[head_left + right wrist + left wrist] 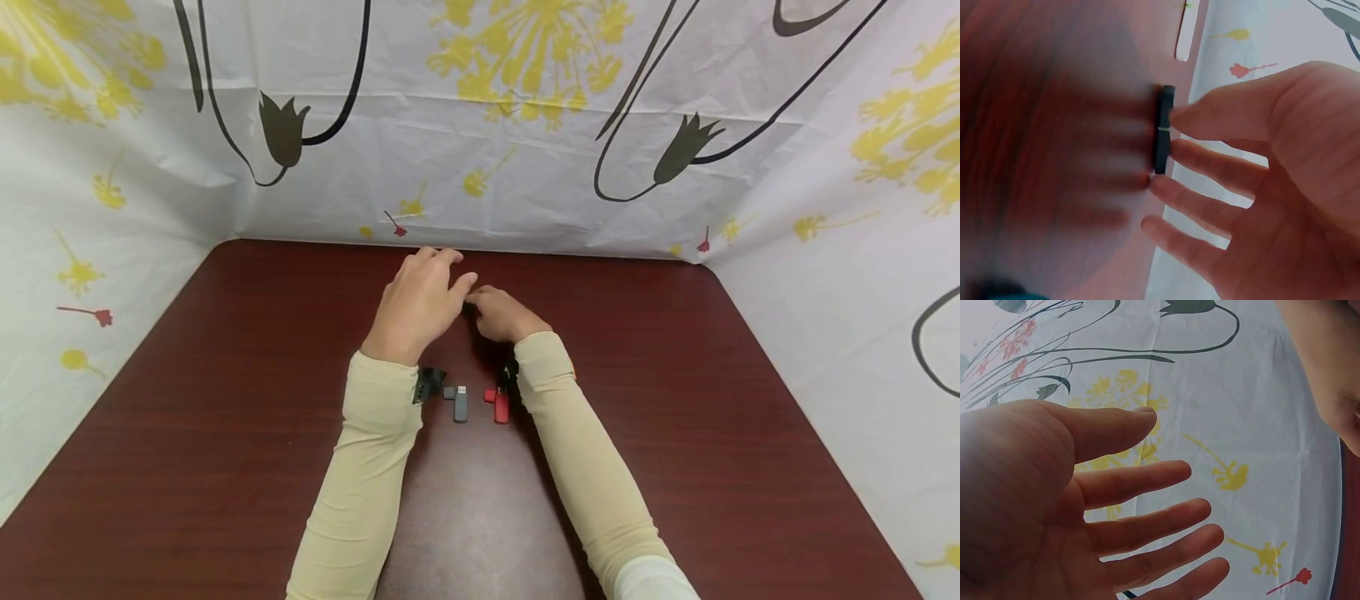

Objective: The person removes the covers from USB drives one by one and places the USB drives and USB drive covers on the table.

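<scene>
My right hand (504, 315) is at the middle of the table. In the right wrist view its thumb and index fingertips pinch a small black USB flash drive (1164, 129) with a pale line across its middle. Only a dark bit of that drive (469, 308) shows in the head view. My left hand (420, 296) hovers to the left with nothing in it, its fingers (1147, 481) spread and nearly straight in the left wrist view. Nearer me lie a grey USB flash drive (461, 406) and a red USB flash drive (502, 408).
A small grey cap (449, 392) and a red cap (490, 395) lie to the left of their drives. A slim white stick (1188, 31) lies near the table's edge in the right wrist view. Patterned cloth (480, 167) hangs around the dark red-brown table (225, 433).
</scene>
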`<act>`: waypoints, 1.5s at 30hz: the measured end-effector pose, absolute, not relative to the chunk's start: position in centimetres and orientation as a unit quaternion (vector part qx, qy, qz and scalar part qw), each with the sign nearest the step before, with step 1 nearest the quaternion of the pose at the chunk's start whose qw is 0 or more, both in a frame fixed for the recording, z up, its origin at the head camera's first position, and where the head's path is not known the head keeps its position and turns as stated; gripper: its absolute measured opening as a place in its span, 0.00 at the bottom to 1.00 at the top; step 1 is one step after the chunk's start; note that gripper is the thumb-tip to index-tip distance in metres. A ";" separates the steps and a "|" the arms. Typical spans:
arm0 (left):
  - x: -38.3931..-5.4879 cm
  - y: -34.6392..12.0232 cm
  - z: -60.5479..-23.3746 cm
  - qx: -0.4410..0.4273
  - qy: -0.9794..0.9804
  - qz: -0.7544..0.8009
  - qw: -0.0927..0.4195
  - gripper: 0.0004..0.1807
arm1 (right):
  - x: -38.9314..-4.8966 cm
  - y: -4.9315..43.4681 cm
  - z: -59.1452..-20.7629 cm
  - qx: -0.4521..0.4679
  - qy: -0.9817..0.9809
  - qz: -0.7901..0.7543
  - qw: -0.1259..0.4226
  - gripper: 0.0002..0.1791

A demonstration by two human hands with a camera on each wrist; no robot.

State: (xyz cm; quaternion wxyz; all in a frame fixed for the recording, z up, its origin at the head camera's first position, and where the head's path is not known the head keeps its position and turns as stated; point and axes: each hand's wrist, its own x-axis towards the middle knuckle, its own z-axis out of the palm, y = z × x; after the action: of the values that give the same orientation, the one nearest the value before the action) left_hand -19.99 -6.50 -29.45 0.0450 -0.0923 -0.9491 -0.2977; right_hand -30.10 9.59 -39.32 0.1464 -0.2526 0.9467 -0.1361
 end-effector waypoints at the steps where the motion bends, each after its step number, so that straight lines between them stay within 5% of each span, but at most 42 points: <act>1: -20.0 -6.5 -29.5 -0.092 -0.949 -0.298 0.044 0.25 | -30.1 9.7 -39.2 -0.255 0.947 -0.136 0.139 0.29; 22: -20.0 -6.7 -29.6 -0.083 -0.950 -0.300 0.031 0.26 | -29.3 10.5 -38.1 -0.203 0.955 -0.140 0.162 0.13; 38: -20.5 -6.5 -29.7 -0.094 -0.953 -0.287 0.004 0.28 | -26.0 12.6 -30.6 -0.238 0.946 -0.215 0.047 0.11; 45: -20.7 -6.4 -29.8 -0.126 -0.945 -0.296 0.052 0.23 | -24.1 12.9 -28.5 -0.266 0.935 -0.237 -0.003 0.11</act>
State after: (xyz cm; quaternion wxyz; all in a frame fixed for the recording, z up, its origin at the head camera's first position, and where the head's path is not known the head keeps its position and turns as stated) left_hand -20.73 -6.39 -29.78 0.0521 -0.1259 -0.9455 -0.2958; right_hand -24.10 12.92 -28.48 -0.0033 -0.2656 0.9345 -0.2370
